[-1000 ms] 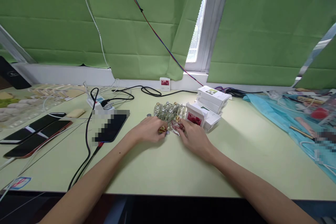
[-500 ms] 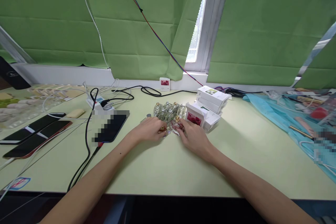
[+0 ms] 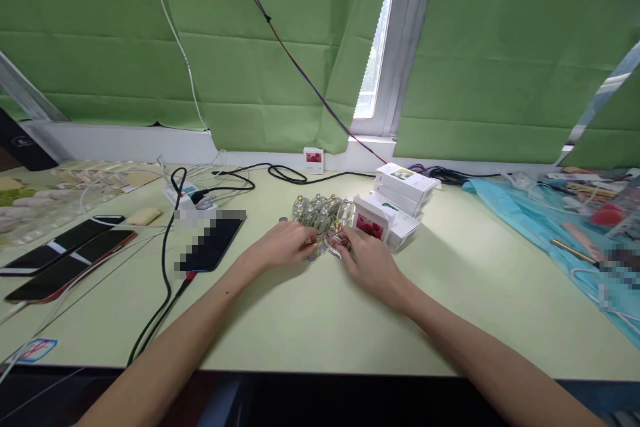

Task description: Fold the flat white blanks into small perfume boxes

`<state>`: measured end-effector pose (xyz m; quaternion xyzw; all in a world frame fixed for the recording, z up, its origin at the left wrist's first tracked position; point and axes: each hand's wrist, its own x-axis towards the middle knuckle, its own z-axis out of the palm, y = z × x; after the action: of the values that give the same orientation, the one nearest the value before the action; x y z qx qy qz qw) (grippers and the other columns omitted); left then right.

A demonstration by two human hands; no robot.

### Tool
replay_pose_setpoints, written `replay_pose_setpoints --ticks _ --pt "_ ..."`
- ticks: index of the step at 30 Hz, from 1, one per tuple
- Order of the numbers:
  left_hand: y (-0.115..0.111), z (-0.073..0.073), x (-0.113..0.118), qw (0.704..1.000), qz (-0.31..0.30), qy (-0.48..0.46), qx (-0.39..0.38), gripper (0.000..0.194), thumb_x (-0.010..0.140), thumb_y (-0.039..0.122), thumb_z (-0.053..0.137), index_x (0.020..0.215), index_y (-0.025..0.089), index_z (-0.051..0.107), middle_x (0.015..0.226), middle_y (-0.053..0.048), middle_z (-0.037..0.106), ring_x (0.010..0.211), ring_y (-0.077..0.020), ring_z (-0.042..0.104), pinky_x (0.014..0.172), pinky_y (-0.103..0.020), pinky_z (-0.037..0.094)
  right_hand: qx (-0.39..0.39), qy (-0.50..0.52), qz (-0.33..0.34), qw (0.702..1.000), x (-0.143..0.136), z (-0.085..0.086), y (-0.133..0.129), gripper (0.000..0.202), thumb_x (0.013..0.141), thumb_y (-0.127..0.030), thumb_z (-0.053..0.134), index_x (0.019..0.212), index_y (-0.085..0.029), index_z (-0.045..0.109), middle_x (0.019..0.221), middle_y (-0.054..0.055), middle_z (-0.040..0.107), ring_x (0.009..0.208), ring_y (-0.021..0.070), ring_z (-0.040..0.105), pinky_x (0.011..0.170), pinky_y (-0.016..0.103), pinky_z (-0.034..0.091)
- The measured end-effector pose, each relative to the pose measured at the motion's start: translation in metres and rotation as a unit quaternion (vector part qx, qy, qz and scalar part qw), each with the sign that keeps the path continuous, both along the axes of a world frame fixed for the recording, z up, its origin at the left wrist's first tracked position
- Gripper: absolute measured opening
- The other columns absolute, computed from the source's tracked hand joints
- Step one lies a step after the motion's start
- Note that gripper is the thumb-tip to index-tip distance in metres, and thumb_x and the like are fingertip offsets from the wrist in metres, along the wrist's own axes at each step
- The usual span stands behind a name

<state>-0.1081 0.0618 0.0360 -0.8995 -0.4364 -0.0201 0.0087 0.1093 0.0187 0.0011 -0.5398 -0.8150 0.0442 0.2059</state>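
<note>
Several clear glass bottles (image 3: 320, 211) with small caps stand bunched together at the middle of the table. In front of them, my right hand (image 3: 369, 259) has its fingers closed round a glass bottle with a gold cap (image 3: 332, 239), reddish inside. My left hand (image 3: 287, 244) is beside the bunch on its left, fingers curled down over something small and golden that is mostly hidden. Small pale round pieces (image 3: 321, 251) lie between the two hands. A white box with a red picture (image 3: 371, 219) stands tilted just behind my right hand.
White boxes (image 3: 404, 188) are stacked behind and right of the bottles. A small white box (image 3: 313, 159) leans at the wall. Phones (image 3: 215, 243), black cables (image 3: 167, 267) and a power strip (image 3: 186, 200) lie left; a blue plastic sheet (image 3: 520, 213) covers the right.
My left hand has shifted slightly, and the golden thing under its fingers now shows a little higher. My right hand stays on the bottle.
</note>
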Motion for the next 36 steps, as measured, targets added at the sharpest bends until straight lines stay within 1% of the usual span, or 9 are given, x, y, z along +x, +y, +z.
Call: replay_pose_setpoints --ticks 4,9,14,18,20,23,26,30,36 --pt "-0.001 0.007 -0.003 0.998 -0.005 -0.053 0.018 0.027 0.097 0.038 0.048 0.089 0.02 0.068 0.059 -0.001 0.063 0.056 -0.0194 0.058 0.059 -0.029 0.033 0.003 0.015 0.004 1.0 0.0 -0.001 0.0 0.031 0.106 -0.034 0.042 0.128 -0.017 0.055 0.108 0.011 0.075 0.092 0.0267 0.073 0.068 0.031 0.047" --pt "0.001 0.001 -0.008 0.98 -0.041 -0.168 0.103 0.031 0.1 0.042 0.049 0.099 0.018 0.067 0.059 0.003 0.064 0.049 -0.0133 0.055 0.056 -0.025 0.037 0.018 0.052 0.016 0.998 0.0 -0.004 0.0 0.038 0.106 -0.034 0.044 0.136 -0.014 0.053 0.118 0.014 0.074 0.103 0.03 0.072 0.076 0.035 0.053" --pt "0.0 -0.006 -0.005 0.916 -0.112 -0.287 0.258 0.02 0.099 0.035 0.058 0.103 0.017 0.065 0.058 0.005 0.064 0.044 -0.0073 0.052 0.052 -0.02 0.04 0.045 0.098 0.005 0.994 0.0 -0.005 0.001 0.05 0.105 -0.041 0.046 0.144 -0.01 0.049 0.124 0.019 0.071 0.106 0.0328 0.072 0.081 0.041 0.057" --pt "-0.003 -0.008 0.004 0.873 -0.144 -0.314 0.344 0.015 0.1 0.03 0.06 0.106 0.017 0.063 0.055 0.007 0.063 0.041 -0.0052 0.05 0.048 -0.018 0.038 0.124 0.158 0.001 0.979 0.0 -0.007 0.001 0.048 0.104 -0.04 0.048 0.142 -0.011 0.05 0.122 0.019 0.07 0.104 0.0325 0.071 0.078 0.042 0.059" --pt "-0.005 -0.01 0.008 0.863 -0.156 -0.32 0.358 0.014 0.1 0.029 0.06 0.107 0.017 0.062 0.054 0.008 0.062 0.04 -0.0051 0.051 0.047 -0.018 0.039 0.175 0.19 0.011 0.966 0.0 -0.008 0.001 0.044 0.103 -0.038 0.05 0.139 -0.014 0.051 0.119 0.017 0.069 0.097 0.0294 0.071 0.071 0.039 0.059" --pt "-0.007 -0.014 0.013 0.849 -0.172 -0.335 0.37 0.013 0.1 0.028 0.059 0.109 0.018 0.061 0.054 0.008 0.061 0.04 -0.0059 0.052 0.048 -0.018 0.04 0.228 0.24 0.049 0.942 0.0 -0.007 0.0 0.036 0.101 -0.031 0.053 0.135 -0.018 0.052 0.117 0.015 0.065 0.075 0.0189 0.067 0.06 0.032 0.056" --pt "-0.009 -0.02 0.017 0.839 -0.184 -0.346 0.377 0.016 0.101 0.027 0.058 0.112 0.017 0.06 0.056 0.006 0.063 0.043 -0.0076 0.056 0.049 -0.019 0.041 0.253 0.271 0.114 0.922 -0.001 -0.005 -0.003 0.035 0.099 -0.023 0.057 0.133 -0.021 0.051 0.115 0.011 0.063 0.059 0.011 0.058 0.06 0.031 0.057" --pt "-0.012 -0.026 0.022 0.836 -0.216 -0.342 0.371 0.022 0.103 0.028 0.052 0.119 0.015 0.058 0.06 0.003 0.067 0.044 -0.01 0.059 0.048 -0.021 0.041 0.256 0.274 0.199 0.905 -0.002 -0.004 -0.005 0.039 0.097 -0.017 0.058 0.134 -0.023 0.049 0.117 0.012 0.064 0.072 0.0143 0.065 0.058 0.028 0.058" --pt "-0.017 -0.03 0.03 0.843 -0.235 -0.347 0.336 0.026 0.105 0.028 0.046 0.127 0.017 0.054 0.064 0.003 0.068 0.043 -0.0103 0.056 0.047 -0.022 0.042 0.291 0.257 0.215 0.896 -0.001 -0.008 0.0 0.043 0.095 -0.008 0.052 0.136 -0.022 0.05 0.117 0.013 0.069 0.098 0.0208 0.072 0.071 0.031 0.064"
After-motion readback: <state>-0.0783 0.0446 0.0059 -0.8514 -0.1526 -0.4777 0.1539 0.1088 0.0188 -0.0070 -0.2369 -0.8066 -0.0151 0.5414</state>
